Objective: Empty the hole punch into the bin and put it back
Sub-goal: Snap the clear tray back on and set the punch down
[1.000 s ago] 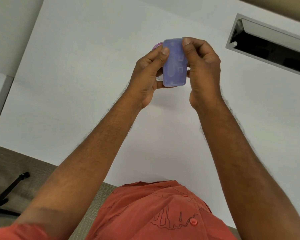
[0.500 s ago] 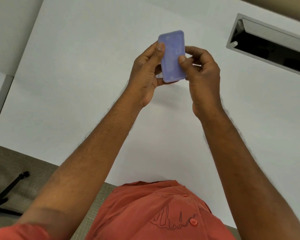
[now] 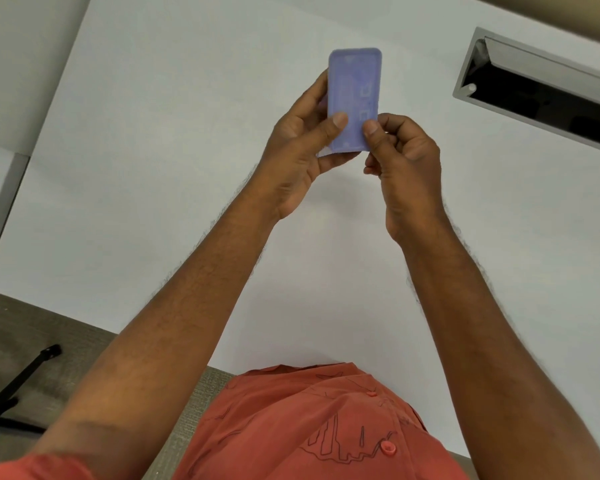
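Observation:
A lilac hole punch (image 3: 353,95) is held up above the white table (image 3: 153,150), its flat underside facing me. My left hand (image 3: 303,147) wraps its left side, thumb pressed on the lower part of the base. My right hand (image 3: 400,157) pinches the lower right corner between thumb and curled fingers. The punch's top part is hidden behind the base and my fingers. No bin is in view.
A metal-framed cable slot (image 3: 541,91) is open in the table at the upper right. The table's front edge runs just in front of my orange shirt (image 3: 309,427). A black chair base (image 3: 11,389) stands on the grey carpet at the lower left.
The punch has risen a little and turned its base more squarely toward me. My right hand slid from the upper right edge down to the lower right corner; my left thumb also moved lower.

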`<state>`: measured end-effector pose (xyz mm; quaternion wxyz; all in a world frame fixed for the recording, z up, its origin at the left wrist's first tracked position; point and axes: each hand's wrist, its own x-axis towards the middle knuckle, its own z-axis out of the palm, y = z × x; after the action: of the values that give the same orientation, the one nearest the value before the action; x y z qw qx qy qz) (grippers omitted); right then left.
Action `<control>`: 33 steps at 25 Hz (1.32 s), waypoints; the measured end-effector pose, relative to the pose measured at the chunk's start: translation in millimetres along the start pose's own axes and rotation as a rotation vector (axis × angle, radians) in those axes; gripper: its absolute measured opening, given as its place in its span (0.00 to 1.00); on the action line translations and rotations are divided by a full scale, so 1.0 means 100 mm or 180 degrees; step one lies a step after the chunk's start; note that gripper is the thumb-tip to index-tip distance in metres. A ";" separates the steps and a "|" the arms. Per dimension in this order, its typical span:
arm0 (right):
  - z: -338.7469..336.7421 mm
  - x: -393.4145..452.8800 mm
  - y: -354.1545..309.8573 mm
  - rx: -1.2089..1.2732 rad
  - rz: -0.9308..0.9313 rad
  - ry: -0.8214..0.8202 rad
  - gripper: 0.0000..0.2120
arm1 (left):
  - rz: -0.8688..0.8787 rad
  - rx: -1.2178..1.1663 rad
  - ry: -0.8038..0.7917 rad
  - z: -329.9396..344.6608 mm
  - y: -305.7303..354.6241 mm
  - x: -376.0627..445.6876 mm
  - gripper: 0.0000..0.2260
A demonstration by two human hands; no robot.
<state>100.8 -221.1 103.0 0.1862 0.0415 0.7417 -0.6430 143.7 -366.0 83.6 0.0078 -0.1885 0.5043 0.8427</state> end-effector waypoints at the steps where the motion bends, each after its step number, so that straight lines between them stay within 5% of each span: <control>1: 0.00 0.01 -0.01 0.0038 0.0024 0.0019 0.10 | -0.0002 -0.0017 -0.0117 0.00 -0.02 -0.02 0.26; 12: -0.02 0.01 -0.02 -0.0079 -0.0092 0.0001 0.09 | 0.0101 0.0042 -0.0086 0.02 -0.04 -0.04 0.31; 18: -0.07 -0.03 -0.07 -0.0155 -0.0239 0.0017 0.06 | -0.0316 -0.0316 0.0306 0.08 -0.01 -0.02 0.18; 21: -0.06 -0.12 -0.08 -0.0586 -0.0572 0.0202 0.17 | -0.0271 -0.0145 0.0327 0.16 -0.03 -0.04 0.11; 28: -0.21 -0.32 -0.14 -0.1142 -0.0961 -0.0079 0.27 | -0.0141 0.0122 0.0465 0.54 -0.02 -0.16 0.16; 33: -0.55 -0.37 -0.16 -0.0738 -0.0718 0.0114 0.21 | -0.0205 0.0175 0.0340 0.90 -0.11 -0.18 0.11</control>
<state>117.9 -163.7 135.7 0.1031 -0.0524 0.8141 -0.5691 134.6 -281.3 118.1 0.0131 -0.2490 0.5206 0.8166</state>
